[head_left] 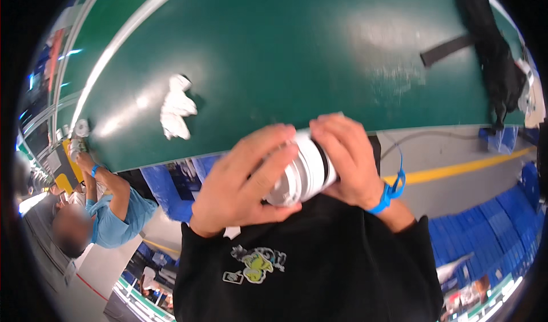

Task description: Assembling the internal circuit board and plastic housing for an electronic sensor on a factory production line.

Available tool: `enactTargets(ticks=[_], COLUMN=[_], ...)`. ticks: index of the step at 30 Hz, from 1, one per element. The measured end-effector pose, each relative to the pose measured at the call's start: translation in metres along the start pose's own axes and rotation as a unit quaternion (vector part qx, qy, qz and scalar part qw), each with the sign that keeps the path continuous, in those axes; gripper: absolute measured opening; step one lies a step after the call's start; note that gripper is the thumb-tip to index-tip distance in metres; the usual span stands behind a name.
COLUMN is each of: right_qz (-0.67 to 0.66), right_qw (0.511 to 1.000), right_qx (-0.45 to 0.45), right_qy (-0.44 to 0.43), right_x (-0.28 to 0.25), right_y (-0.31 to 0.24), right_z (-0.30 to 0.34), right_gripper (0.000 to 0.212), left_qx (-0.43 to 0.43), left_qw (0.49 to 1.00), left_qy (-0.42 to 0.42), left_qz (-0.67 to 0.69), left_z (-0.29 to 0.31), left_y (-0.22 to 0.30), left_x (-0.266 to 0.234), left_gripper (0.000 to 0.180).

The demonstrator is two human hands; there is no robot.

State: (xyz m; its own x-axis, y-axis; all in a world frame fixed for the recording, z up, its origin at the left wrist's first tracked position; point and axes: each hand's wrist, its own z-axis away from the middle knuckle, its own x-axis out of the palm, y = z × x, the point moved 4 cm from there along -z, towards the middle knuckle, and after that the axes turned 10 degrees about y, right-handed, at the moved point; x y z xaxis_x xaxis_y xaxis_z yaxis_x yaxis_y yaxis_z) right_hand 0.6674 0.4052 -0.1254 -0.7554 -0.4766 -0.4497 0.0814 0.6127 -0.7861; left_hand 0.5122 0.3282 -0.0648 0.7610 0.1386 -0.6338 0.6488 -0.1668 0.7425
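Between my two hands, in front of my body at the near edge of the green table, is a white cylindrical device with stepped rings and a dark band. My left hand is closed round its left end, fingers over the top and thumb below. Closed on the other end is my right hand, its fingertips on the upper side. Part of the device is hidden by my fingers. A blue wrist strap with a thin blue cord circles my right wrist.
A crumpled white cloth lies on the table's left side. At the far right sits a black fabric bundle with a dark strap. To the left, a co-worker in light blue works. Blue crates stand at the lower right.
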Motion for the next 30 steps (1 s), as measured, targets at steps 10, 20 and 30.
enactTargets(ticks=[10,20,30], right_qz=[-0.085,-0.054,-0.050], right_qw=[0.995,0.995,0.993], right_qx=[0.034,-0.027,0.013], right_qy=[-0.041,0.084,0.110], right_x=[-0.005,0.008,0.009], right_y=[-0.009,0.036,0.032], right_z=[-0.027,-0.061,-0.057], right_gripper=[0.082,0.088,0.092], left_qx=[-0.031,0.070,0.132], left_qw=[0.996,0.988,0.984], left_qy=[0.051,0.083,0.117], left_qz=[-0.063,-0.109,-0.028], left_z=[-0.019,-0.069,-0.072], left_y=[0.019,-0.006,-0.029], left_x=[-0.012,-0.010,-0.009], left_gripper=[0.068,0.079,0.061])
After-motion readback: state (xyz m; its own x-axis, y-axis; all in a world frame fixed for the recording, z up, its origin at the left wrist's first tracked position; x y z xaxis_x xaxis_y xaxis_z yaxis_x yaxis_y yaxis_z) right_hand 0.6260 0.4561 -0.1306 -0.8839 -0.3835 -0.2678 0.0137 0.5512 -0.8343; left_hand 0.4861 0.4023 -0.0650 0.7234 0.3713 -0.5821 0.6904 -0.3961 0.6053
